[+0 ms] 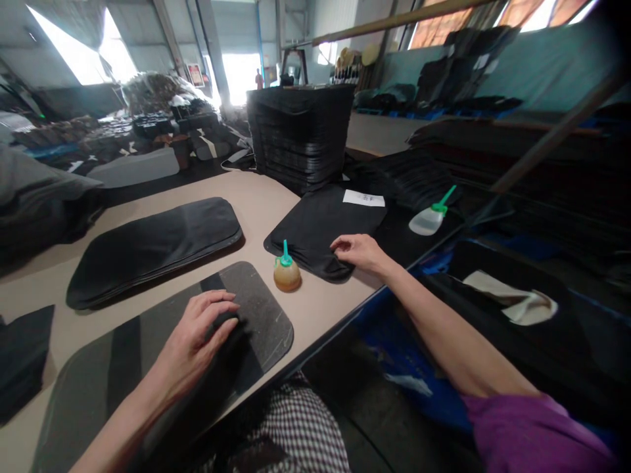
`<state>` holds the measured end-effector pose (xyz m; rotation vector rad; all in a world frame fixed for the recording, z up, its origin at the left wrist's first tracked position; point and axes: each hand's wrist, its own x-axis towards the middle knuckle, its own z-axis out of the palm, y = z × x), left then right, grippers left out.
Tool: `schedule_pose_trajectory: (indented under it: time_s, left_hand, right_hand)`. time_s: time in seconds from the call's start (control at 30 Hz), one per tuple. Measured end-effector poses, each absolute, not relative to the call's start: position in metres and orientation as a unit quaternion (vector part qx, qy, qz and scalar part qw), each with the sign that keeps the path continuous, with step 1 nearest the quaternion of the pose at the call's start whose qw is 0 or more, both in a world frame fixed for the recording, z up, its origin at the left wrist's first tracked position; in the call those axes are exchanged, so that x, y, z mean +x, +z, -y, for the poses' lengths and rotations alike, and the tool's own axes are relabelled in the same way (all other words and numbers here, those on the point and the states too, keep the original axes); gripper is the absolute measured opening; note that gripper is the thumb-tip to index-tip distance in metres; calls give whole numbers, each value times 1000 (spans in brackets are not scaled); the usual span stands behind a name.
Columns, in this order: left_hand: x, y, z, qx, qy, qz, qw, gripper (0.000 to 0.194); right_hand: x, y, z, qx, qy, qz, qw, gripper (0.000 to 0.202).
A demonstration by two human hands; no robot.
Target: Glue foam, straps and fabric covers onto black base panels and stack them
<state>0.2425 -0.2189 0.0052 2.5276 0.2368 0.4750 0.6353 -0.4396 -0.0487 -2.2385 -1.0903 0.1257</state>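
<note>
My left hand (pixel 202 328) is over a grey board with rounded corners (pixel 269 315) that has dark bands across it. Its fingers and thumb are curled around a small black object (pixel 223 320), whose kind I cannot make out. My right hand (pixel 362 252) is at the near edge of a pile of black fabric pieces (pixel 315 226); its fingertips are pinched together on the fabric, and the edge looks slightly lifted there. Between the hands stands a round squeeze bottle (pixel 286 274) with amber liquid and a green nozzle.
A thick black stack of sheets (pixel 167 246) lies at the left of the beige table (pixel 263 194). Behind rises a tall black pile (pixel 300 138). A white label (pixel 363 198) rests on the fabric. Another green-nozzled bottle (pixel 426 221) and a crumpled cloth (pixel 513 299) are at right.
</note>
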Motion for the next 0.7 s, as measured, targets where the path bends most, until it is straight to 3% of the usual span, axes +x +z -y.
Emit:
schedule_pose_trajectory:
  time_s: [0.27,0.43,0.57,0.7]
  left_hand:
    - [252,9,231,905,158,-107,381,22]
    - [264,18,256,837,107,-139,519,27]
    - [283,19,295,720,46,-118,682,36]
    - [305,12,333,593,21,-105,798,77]
  right_hand:
    - [660,-50,454,-785,87,269,551,25]
    - [651,-24,484,-727,58,199,654,30]
    - [614,-4,516,-710,30,207,673,31]
    - [542,4,534,-737,38,291,608,24]
